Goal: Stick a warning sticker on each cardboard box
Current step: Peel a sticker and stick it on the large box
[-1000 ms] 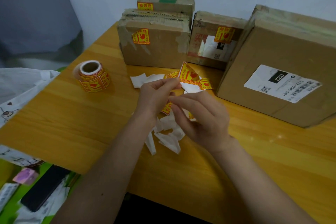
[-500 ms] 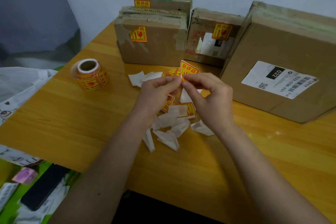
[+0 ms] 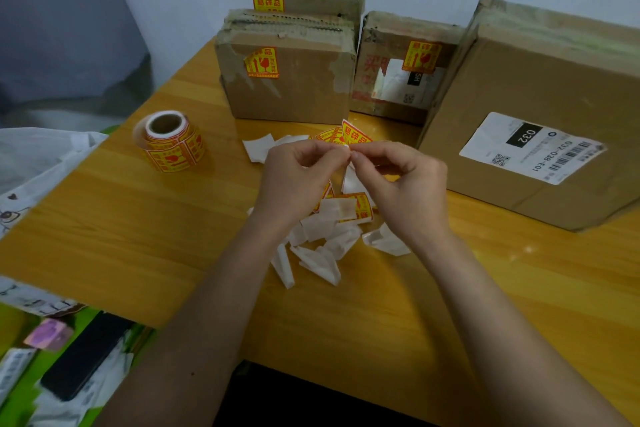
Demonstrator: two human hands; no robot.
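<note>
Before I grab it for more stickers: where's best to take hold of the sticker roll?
Take the sticker roll from above, fingers across its round outer wall. It stands on end with the core hole facing up, clear of the boxes, to the left of both hands.

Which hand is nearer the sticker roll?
Left. The left hand pinches the sticker at table centre, with the sticker roll off to its left; the right hand pinches the same sticker from the far side, nearer the large box.
</note>
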